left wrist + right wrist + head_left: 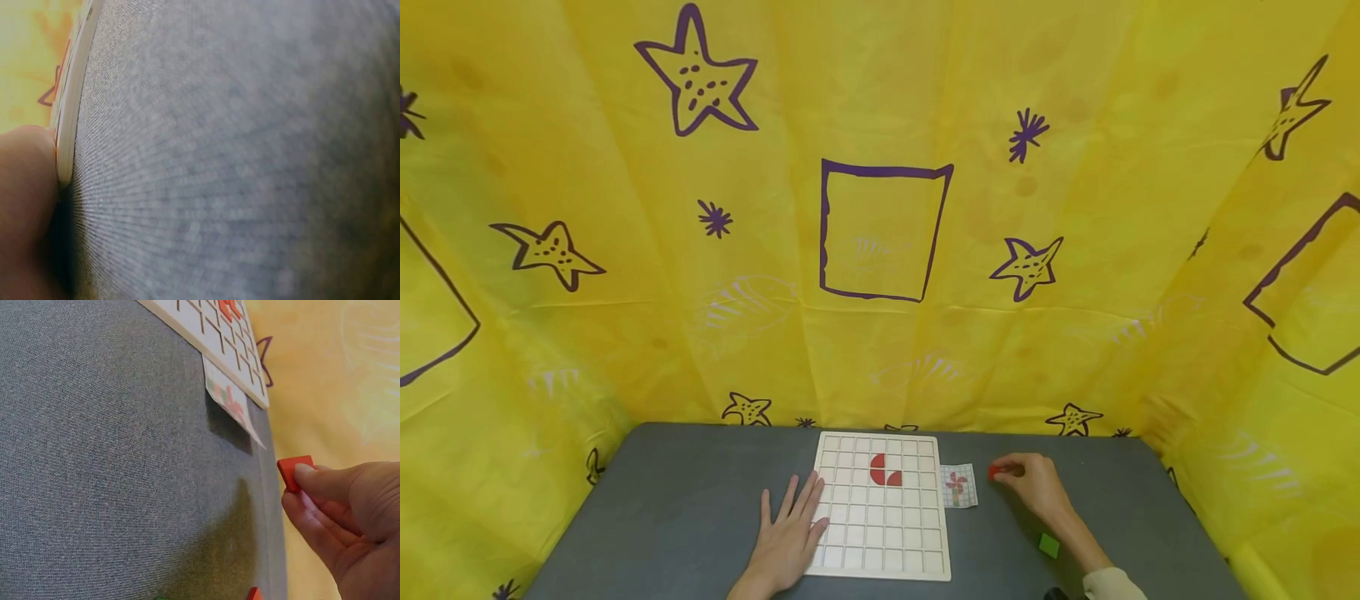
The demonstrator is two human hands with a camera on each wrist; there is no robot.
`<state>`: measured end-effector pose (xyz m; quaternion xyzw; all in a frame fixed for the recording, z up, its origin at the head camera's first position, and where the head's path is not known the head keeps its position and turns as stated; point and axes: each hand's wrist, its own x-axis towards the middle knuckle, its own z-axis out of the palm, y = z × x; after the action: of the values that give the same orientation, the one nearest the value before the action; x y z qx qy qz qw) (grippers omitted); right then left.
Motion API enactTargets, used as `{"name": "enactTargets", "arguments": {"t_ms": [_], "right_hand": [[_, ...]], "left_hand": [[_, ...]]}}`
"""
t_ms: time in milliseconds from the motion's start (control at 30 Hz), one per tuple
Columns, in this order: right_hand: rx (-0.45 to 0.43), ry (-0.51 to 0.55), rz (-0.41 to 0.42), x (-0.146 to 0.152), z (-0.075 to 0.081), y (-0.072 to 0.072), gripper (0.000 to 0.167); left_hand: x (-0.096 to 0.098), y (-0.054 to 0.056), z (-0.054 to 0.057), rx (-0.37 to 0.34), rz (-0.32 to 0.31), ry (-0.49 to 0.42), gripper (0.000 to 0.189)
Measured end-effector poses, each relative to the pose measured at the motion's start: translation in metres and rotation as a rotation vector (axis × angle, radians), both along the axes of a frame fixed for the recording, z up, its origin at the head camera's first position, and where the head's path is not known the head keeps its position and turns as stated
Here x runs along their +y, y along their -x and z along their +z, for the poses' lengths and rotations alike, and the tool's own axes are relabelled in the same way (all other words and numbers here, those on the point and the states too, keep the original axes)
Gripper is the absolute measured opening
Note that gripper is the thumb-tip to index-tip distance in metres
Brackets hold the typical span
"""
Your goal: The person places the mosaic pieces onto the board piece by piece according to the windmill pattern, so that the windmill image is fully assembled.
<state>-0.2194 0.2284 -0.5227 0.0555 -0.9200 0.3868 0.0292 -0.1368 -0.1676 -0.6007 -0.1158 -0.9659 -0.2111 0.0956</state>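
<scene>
Left hand (782, 543), spread on left edge of board (895, 537), likely steadies it; right hand (1037, 485) pinches red block (290, 470) beyond right edge.

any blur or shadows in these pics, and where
Left wrist view: the left hand is soft, the tabletop blurs and darkens toward the right edge; right wrist view: the red piece looks fairly sharp, one shadow lies beneath the card, a broader one lower down; head view: light fairly even, no harsh glare.
</scene>
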Motion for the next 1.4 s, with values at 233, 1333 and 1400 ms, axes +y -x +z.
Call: {"name": "enactTargets", "arguments": {"t_ms": [233, 1333, 1400], "right_hand": [[0.02, 0.049, 0.049, -0.009, 0.001, 0.003, 0.011], [-0.015, 0.202, 0.156, -0.077, -0.013, 0.006, 0.012], [-0.01, 0.193, 0.139, -0.082, -0.015, 0.006, 0.011]], "left_hand": [[-0.001, -0.001, 0.002, 0.01, -0.009, 0.013, 0.058], [0.0, -0.003, 0.014, -0.092, 0.006, 0.023, 0.058], [-0.001, -0.002, 0.01, -0.058, 0.013, 0.029, 0.058]]}}
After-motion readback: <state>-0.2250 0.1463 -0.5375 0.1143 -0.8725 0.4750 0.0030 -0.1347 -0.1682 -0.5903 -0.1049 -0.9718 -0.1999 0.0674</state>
